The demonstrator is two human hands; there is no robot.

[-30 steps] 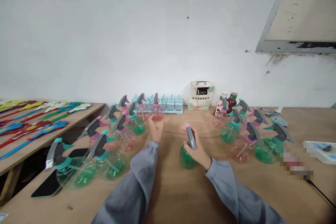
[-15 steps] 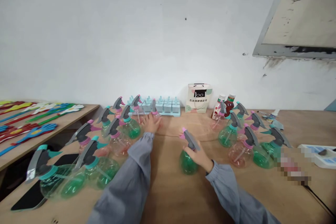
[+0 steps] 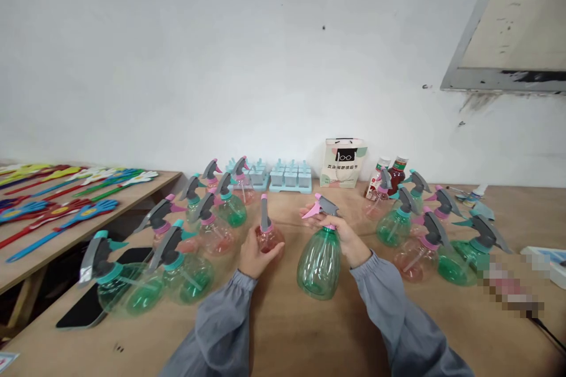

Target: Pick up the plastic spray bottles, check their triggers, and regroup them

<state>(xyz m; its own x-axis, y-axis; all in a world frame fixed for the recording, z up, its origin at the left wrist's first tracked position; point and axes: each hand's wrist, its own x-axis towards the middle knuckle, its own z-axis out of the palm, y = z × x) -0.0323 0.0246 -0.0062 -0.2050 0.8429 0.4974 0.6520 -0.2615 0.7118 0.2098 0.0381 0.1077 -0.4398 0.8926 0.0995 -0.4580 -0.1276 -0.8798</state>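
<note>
My left hand (image 3: 254,256) is closed round a small pink spray bottle (image 3: 267,234) with a grey trigger head, held near the middle of the wooden table (image 3: 309,336). My right hand (image 3: 347,235) grips the neck of a green spray bottle (image 3: 319,259) with a grey and pink trigger head, lifted and tilted, its nozzle pointing left. The two bottles are side by side and apart. Grey sleeves cover both my arms.
Several pink and green spray bottles stand in a group at the left (image 3: 194,235) and another at the right (image 3: 424,230). Blue ice moulds (image 3: 289,177), a paper bag (image 3: 344,162) and two drink bottles (image 3: 389,174) line the wall. A phone (image 3: 95,300) lies front left. Coloured hand clappers (image 3: 57,206) cover a side table.
My left hand has pulled the pink bottle from the back of the table toward me. My right hand has lifted the green bottle off the table and tilted it.
</note>
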